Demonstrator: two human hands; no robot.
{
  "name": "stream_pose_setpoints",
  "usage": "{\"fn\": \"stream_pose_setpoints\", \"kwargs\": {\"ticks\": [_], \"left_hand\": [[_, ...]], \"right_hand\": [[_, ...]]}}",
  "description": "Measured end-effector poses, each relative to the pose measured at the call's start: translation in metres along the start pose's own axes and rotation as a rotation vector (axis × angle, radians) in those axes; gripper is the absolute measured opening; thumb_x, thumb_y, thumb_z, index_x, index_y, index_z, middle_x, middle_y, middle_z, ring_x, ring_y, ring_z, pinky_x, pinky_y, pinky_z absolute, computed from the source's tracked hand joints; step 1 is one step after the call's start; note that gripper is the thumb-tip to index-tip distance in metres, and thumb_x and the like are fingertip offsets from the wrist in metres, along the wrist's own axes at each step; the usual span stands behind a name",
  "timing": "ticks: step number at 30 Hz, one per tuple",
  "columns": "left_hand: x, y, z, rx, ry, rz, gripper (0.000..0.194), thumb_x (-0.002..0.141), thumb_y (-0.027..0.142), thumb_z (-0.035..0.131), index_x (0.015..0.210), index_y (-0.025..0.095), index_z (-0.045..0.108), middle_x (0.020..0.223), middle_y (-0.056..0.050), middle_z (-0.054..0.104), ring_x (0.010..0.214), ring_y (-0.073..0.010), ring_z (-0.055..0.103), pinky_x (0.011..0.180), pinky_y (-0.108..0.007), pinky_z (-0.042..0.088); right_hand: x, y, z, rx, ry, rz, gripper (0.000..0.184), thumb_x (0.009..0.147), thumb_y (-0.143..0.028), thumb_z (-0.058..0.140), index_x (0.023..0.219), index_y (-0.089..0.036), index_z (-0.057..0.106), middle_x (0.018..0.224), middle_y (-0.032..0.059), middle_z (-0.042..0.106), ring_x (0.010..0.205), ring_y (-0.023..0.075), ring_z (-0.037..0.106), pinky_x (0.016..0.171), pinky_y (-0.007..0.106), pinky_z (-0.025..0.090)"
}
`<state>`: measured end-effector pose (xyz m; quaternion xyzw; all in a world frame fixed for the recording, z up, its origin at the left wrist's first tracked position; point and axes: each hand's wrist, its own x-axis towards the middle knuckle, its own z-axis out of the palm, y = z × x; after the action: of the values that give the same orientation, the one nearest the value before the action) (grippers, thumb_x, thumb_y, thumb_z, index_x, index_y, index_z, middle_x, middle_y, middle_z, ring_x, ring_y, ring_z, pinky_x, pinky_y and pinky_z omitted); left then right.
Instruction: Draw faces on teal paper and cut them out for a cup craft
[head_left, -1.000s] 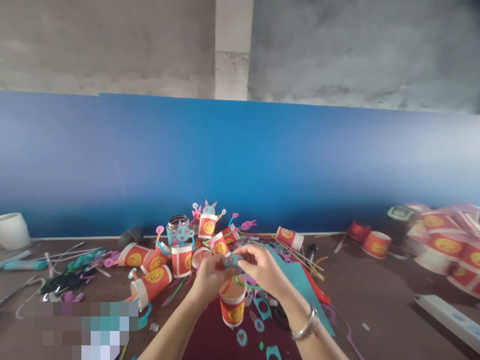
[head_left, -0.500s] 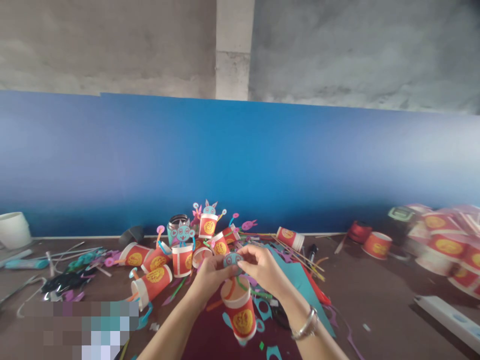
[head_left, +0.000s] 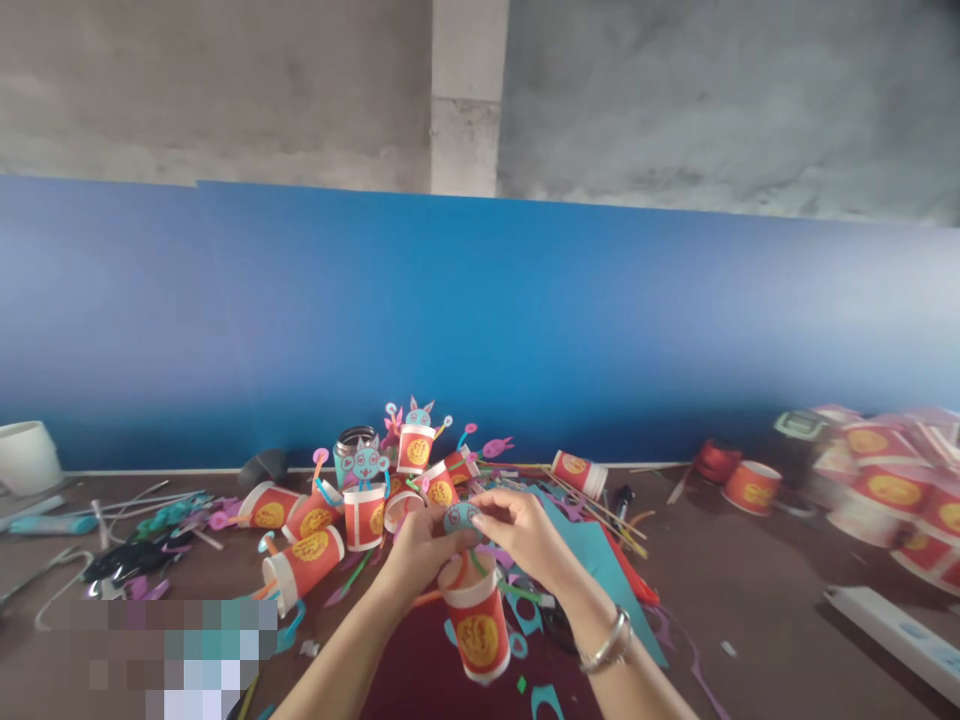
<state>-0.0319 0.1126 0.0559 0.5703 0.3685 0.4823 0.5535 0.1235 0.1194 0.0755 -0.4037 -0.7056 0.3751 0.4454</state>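
Between my two hands is a small light-blue paper face cutout [head_left: 460, 516] with drawn eyes. My left hand [head_left: 421, 550] pinches its left side, and my right hand [head_left: 517, 530] grips its right edge. Just below them is a red paper cup [head_left: 478, 632] with a white rim and a round yellow print, tilted with its mouth upward. Orange and green strips show at the cup's mouth, and a blue paper piece sticks out low on its left side. Whether the cutout is joined to the cup is hidden by my fingers.
Several decorated red cups [head_left: 304, 568] lie or stand beyond my left hand. Blue paper sheets [head_left: 600, 560] and thin sticks [head_left: 592, 500] lie on the right. Further right are a lone cup [head_left: 752, 487], stacked cups [head_left: 892, 485] and a white power strip [head_left: 900, 635].
The cutout, both hands and the cup have shifted slightly up and left in view. Both hands keep the same pinch on the cutout.
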Motion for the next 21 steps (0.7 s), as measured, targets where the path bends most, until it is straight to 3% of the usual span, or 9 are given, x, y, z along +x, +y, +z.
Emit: {"fn": "stream_pose_setpoints", "kwargs": {"ticks": [4, 6, 8, 10, 12, 15, 18, 21], "left_hand": [[0.002, 0.001, -0.01, 0.255, 0.111, 0.066, 0.022, 0.063, 0.033, 0.072, 0.058, 0.013, 0.063, 0.053, 0.003, 0.056, 0.054, -0.012, 0.051, 0.053, -0.022, 0.038], [0.004, -0.001, -0.02, 0.346, 0.172, 0.091, 0.019, 0.063, 0.031, 0.07, 0.06, 0.014, 0.063, 0.056, 0.003, 0.058, 0.057, -0.0133, 0.053, 0.055, -0.022, 0.039], [0.007, -0.003, -0.029, 0.346, 0.13, 0.087, 0.017, 0.064, 0.031, 0.068, 0.068, 0.014, 0.066, 0.063, 0.001, 0.063, 0.064, -0.0164, 0.058, 0.061, -0.024, 0.043], [0.01, -0.006, -0.034, 0.32, 0.104, 0.092, 0.02, 0.066, 0.029, 0.066, 0.079, 0.015, 0.067, 0.072, -0.001, 0.067, 0.071, -0.0191, 0.061, 0.065, -0.026, 0.046], [0.011, -0.01, -0.035, 0.34, 0.134, 0.107, 0.024, 0.065, 0.027, 0.065, 0.086, 0.015, 0.066, 0.078, -0.002, 0.069, 0.074, -0.0204, 0.063, 0.068, -0.028, 0.047], [0.012, -0.015, -0.032, 0.459, 0.23, 0.129, 0.019, 0.065, 0.026, 0.064, 0.081, 0.015, 0.064, 0.074, -0.003, 0.069, 0.07, -0.0202, 0.063, 0.065, -0.027, 0.047], [0.012, -0.016, -0.029, 0.512, 0.217, 0.138, 0.013, 0.066, 0.026, 0.063, 0.074, 0.015, 0.064, 0.069, -0.001, 0.067, 0.067, -0.0191, 0.062, 0.062, -0.026, 0.046], [0.01, -0.013, -0.029, 0.425, 0.139, 0.102, 0.013, 0.066, 0.025, 0.063, 0.075, 0.015, 0.064, 0.07, -0.002, 0.068, 0.068, -0.0192, 0.063, 0.063, -0.027, 0.046]], "right_hand": [[0.001, -0.003, -0.006, -0.1, 0.026, 0.016, 0.027, 0.082, -0.028, 0.049, 0.097, -0.016, 0.067, 0.076, 0.004, 0.069, 0.065, 0.0162, 0.062, 0.057, 0.024, 0.046], [0.0, -0.004, -0.014, -0.197, 0.051, 0.027, 0.027, 0.085, -0.028, 0.044, 0.095, -0.015, 0.066, 0.074, 0.0044, 0.069, 0.065, 0.0162, 0.062, 0.057, 0.024, 0.045], [-0.003, -0.004, -0.023, -0.38, 0.048, 0.052, 0.021, 0.083, -0.024, 0.046, 0.087, -0.016, 0.065, 0.072, 0.0042, 0.068, 0.067, 0.0164, 0.062, 0.06, 0.024, 0.044], [-0.01, -0.002, -0.03, -0.628, -0.014, 0.125, 0.015, 0.077, -0.018, 0.051, 0.079, -0.017, 0.066, 0.073, 0.0048, 0.069, 0.07, 0.0178, 0.063, 0.062, 0.024, 0.043], [-0.02, 0.002, -0.031, -0.83, -0.155, 0.239, 0.015, 0.071, -0.013, 0.053, 0.074, -0.018, 0.068, 0.076, 0.0066, 0.071, 0.074, 0.0201, 0.065, 0.062, 0.025, 0.042], [-0.034, 0.007, -0.021, -0.931, -0.377, 0.38, 0.017, 0.065, -0.011, 0.058, 0.068, -0.02, 0.071, 0.075, 0.0078, 0.073, 0.074, 0.023, 0.067, 0.059, 0.025, 0.043], [-0.043, 0.01, -0.004, -0.952, -0.391, 0.416, 0.017, 0.06, -0.011, 0.064, 0.072, -0.019, 0.073, 0.076, 0.0104, 0.073, 0.078, 0.0278, 0.068, 0.061, 0.028, 0.045], [-0.047, 0.012, 0.008, -0.992, -0.345, 0.413, 0.023, 0.062, -0.007, 0.058, 0.079, -0.015, 0.073, 0.082, 0.0157, 0.073, 0.083, 0.0319, 0.067, 0.066, 0.033, 0.047]]}}
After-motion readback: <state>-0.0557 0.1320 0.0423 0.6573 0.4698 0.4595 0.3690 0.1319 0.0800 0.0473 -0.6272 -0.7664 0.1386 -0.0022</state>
